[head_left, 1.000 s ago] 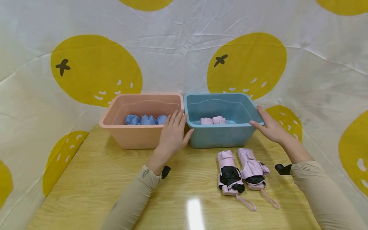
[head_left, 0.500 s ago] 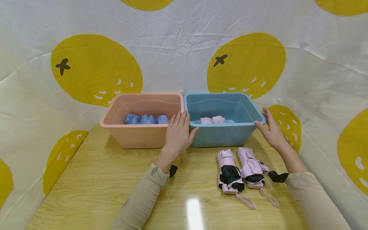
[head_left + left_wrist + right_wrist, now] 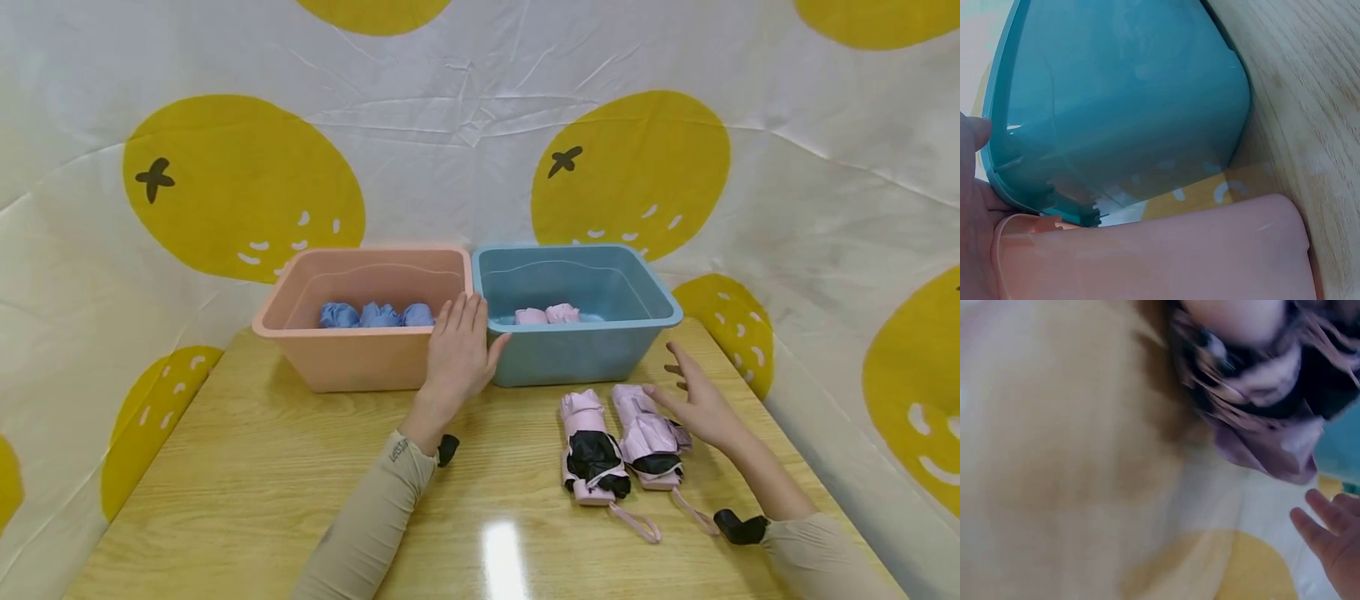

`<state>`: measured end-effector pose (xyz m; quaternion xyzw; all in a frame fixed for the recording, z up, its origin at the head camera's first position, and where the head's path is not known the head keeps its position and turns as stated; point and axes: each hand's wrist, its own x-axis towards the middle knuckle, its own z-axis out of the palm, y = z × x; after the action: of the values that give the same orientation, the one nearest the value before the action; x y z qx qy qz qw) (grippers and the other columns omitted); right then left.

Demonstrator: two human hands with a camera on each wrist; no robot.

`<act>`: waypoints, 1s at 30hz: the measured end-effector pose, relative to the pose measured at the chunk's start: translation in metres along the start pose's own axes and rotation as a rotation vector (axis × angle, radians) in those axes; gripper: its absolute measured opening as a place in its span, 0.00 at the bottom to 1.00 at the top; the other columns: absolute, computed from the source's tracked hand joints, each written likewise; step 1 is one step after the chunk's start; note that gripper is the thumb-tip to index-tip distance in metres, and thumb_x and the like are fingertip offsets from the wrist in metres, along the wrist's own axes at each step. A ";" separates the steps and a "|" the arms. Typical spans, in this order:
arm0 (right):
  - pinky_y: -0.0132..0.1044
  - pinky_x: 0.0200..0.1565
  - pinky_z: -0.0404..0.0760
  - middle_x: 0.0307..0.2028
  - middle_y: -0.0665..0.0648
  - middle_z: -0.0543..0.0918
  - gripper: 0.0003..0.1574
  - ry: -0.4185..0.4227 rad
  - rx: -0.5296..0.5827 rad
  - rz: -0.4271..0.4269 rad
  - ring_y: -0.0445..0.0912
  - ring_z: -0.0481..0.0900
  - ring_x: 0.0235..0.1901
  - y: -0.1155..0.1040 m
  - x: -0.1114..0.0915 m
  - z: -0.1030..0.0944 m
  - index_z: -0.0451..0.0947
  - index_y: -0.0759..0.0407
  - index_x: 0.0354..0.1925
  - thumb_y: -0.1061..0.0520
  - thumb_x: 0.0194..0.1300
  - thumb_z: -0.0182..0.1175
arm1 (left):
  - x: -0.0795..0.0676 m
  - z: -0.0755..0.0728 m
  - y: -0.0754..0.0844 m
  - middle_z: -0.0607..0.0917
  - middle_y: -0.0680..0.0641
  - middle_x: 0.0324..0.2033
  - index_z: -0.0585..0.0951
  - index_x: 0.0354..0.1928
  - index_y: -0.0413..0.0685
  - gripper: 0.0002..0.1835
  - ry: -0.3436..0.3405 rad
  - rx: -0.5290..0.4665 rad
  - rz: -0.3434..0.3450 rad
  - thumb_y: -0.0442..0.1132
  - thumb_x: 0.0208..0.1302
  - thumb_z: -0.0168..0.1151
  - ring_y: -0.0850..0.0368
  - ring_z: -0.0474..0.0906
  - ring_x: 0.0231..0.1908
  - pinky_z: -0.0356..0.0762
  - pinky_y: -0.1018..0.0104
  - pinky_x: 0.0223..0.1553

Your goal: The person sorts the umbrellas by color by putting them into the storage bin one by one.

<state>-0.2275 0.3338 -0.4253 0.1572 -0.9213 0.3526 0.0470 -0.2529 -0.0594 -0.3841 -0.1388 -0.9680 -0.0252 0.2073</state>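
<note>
My left hand (image 3: 457,350) rests with straight fingers at the spot where the salmon-pink bin (image 3: 360,360) meets the blue bin (image 3: 570,355). The left wrist view has its fingers (image 3: 979,134) along the rims. To the right, my right hand (image 3: 699,407) is spread, holding nothing, beside the right-hand folded pink umbrella (image 3: 647,437); its thumb overlaps the umbrella's far end in the head view. A second folded pink umbrella (image 3: 594,457) with a black patch lies just left of it. In the right wrist view an umbrella (image 3: 1266,381) appears blurred near the fingers (image 3: 1316,534).
Three blue bundles (image 3: 378,315) lie inside the salmon-pink bin, and two light pink ones (image 3: 547,315) inside the blue bin. Both bins stand at the back of the wooden table (image 3: 247,483), in front of a hanging cloth (image 3: 450,183) with yellow fruit prints.
My right hand has left the blue bin's right rim and come back toward me, to the right umbrella. The left hand has shifted slightly right along the rims, then stayed there.
</note>
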 end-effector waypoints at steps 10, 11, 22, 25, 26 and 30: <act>0.75 0.58 0.71 0.73 0.80 0.58 0.57 -0.114 -0.190 -0.056 0.75 0.70 0.63 -0.007 -0.015 0.016 0.52 0.74 0.78 0.44 0.70 0.68 | 0.000 -0.001 -0.001 0.62 0.39 0.79 0.61 0.80 0.38 0.40 -0.012 -0.005 0.004 0.63 0.82 0.38 0.43 0.52 0.80 0.43 0.51 0.80; 0.75 0.58 0.71 0.72 0.80 0.59 0.56 -0.119 -0.201 -0.062 0.75 0.71 0.62 -0.007 -0.015 0.017 0.53 0.74 0.77 0.44 0.70 0.68 | 0.000 -0.001 -0.001 0.62 0.39 0.79 0.61 0.80 0.38 0.40 -0.011 -0.007 0.005 0.63 0.82 0.38 0.43 0.52 0.80 0.43 0.50 0.80; 0.72 0.60 0.71 0.67 0.79 0.67 0.51 -0.180 -0.230 -0.090 0.76 0.71 0.64 -0.005 -0.011 0.021 0.63 0.76 0.73 0.43 0.69 0.68 | 0.000 -0.001 0.000 0.63 0.40 0.78 0.61 0.79 0.38 0.40 -0.009 -0.017 0.006 0.63 0.82 0.39 0.43 0.53 0.80 0.42 0.51 0.80; 0.73 0.61 0.70 0.67 0.80 0.68 0.50 -0.198 -0.213 -0.094 0.76 0.69 0.64 -0.008 -0.008 0.021 0.65 0.76 0.72 0.44 0.67 0.69 | 0.000 -0.001 0.000 0.62 0.40 0.79 0.62 0.79 0.39 0.40 -0.010 -0.020 0.003 0.63 0.82 0.39 0.43 0.52 0.80 0.42 0.51 0.80; 0.73 0.60 0.70 0.66 0.81 0.68 0.51 -0.205 -0.203 -0.093 0.77 0.69 0.64 -0.009 -0.008 0.021 0.65 0.76 0.72 0.45 0.66 0.70 | 0.000 -0.001 0.000 0.63 0.40 0.78 0.62 0.79 0.39 0.40 -0.008 -0.019 0.003 0.63 0.82 0.40 0.44 0.52 0.80 0.42 0.51 0.80; 0.72 0.59 0.73 0.64 0.82 0.70 0.51 -0.202 -0.166 -0.071 0.77 0.71 0.62 -0.009 -0.005 0.023 0.66 0.77 0.71 0.48 0.63 0.73 | 0.000 0.000 -0.001 0.64 0.40 0.78 0.64 0.78 0.38 0.40 0.008 -0.024 0.000 0.63 0.81 0.41 0.43 0.54 0.79 0.43 0.51 0.80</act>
<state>-0.2198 0.3139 -0.4376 0.2199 -0.9411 0.2558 -0.0210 -0.2528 -0.0600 -0.3839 -0.1414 -0.9669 -0.0372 0.2093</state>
